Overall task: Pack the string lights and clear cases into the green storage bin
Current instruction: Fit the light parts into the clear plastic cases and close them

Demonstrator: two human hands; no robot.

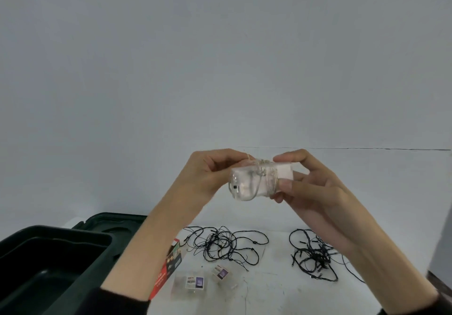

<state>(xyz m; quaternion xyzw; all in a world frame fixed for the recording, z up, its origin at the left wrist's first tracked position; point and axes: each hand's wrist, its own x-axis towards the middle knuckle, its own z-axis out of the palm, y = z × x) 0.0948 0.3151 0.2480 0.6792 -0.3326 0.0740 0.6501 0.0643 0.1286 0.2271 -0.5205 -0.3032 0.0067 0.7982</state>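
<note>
Your left hand (208, 175) and right hand (315, 187) each pinch an end of the wire-wrapped case (256, 182), held above the table (269, 290). Two tangles of lights (216, 242) lie toward its far edge; the open bin (53, 232) sits at its left edge.

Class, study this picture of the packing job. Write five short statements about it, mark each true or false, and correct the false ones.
1. The left hand and right hand together hold a clear case above the table. True.
2. The bin is full of lights. False: nothing shows inside the green bin.
3. A middle tangle and a right-side tangle of dark string lights lie on the table. True.
4. The held case is bare. False: thin wire is wound around it.
5. Two small labelled cases lie in the bin. False: one labelled case and the other labelled case lie on the table.
</note>
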